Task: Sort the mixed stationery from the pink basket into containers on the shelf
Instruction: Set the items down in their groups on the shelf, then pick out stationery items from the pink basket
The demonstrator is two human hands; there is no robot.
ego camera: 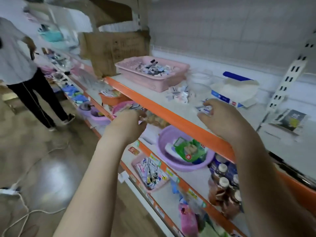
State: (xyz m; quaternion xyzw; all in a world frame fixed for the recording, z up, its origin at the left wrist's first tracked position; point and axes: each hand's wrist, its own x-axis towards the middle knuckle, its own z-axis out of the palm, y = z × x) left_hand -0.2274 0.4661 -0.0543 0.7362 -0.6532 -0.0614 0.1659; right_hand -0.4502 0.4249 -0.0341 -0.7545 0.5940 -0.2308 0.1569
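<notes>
Right hand (220,117): pinches small packet (204,109), carried for sorting.
Left hand (130,124): grasps packets; unclear.
Pink basket (150,81): 11 o'clock, within reach.

Honestly nothing was readable here. The cardboard box (118,48) had dark print on its side, too blurred to make out. Small yellow-green price tags (192,193) ran along the lower shelf's orange edge (186,187), and the dark leaflet (290,119) on the top shelf carried some yellow marks, but not a single letter or number came through on any of them.
</notes>
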